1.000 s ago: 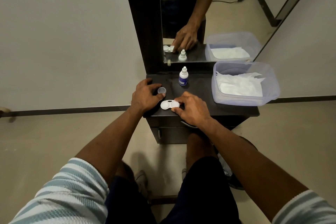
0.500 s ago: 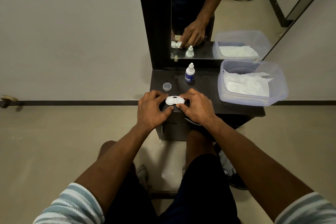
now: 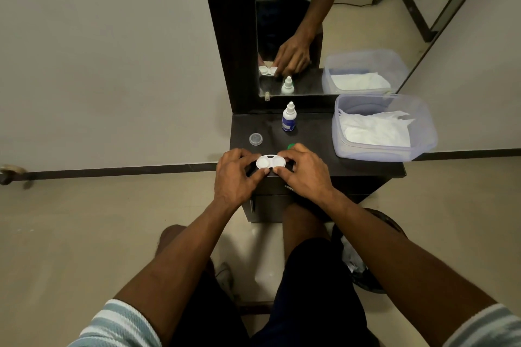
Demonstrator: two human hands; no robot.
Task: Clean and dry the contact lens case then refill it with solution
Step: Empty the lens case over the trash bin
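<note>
The white two-well contact lens case (image 3: 270,162) lies at the front edge of the dark dresser top (image 3: 313,135), both wells uncovered. My left hand (image 3: 236,175) grips its left end and my right hand (image 3: 303,172) grips its right end. A clear round cap (image 3: 256,138) rests on the top, behind and to the left of my left hand. A green cap (image 3: 290,146) peeks out just behind my right fingers. The small white solution bottle with a blue label (image 3: 289,118) stands upright near the mirror.
A clear plastic tub (image 3: 423,132) with white tissue (image 3: 375,129) inside sits at the right of the dresser top. A tall mirror (image 3: 310,22) in a dark frame rises behind. My knees are under the dresser's front edge.
My left hand left the clear cap at the back left and came to the case. Both hands now hold the case, and a green cap shows behind my right fingers.
</note>
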